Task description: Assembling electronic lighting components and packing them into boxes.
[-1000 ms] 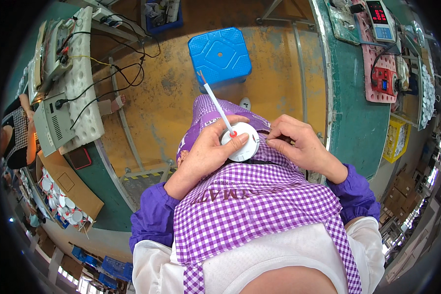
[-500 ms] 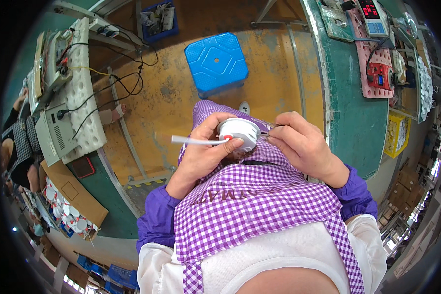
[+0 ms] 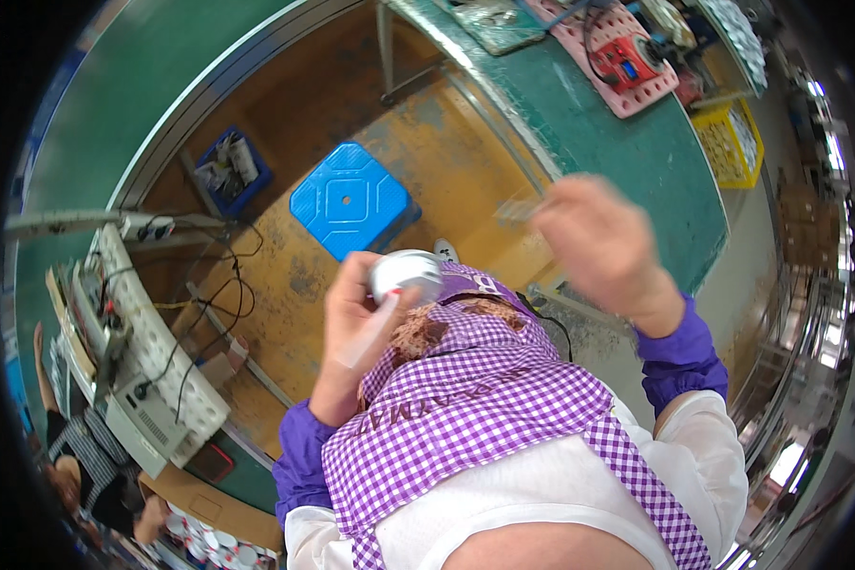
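Left fingers [image 3: 350, 275] grip a white disc [image 3: 406, 273], partly hidden; right fingers [image 3: 572, 201] blurred; their hold I cannot tell.

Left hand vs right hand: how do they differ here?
The left hand grips the white round part; the right hand is apart from it, with a thin blurred item at its fingertips.
The left hand looks fairly sharp; the right hand is smeared.
The left hand shows beside the apron; the right hand overlaps the green table's edge.
Both are bare, below purple sleeves.
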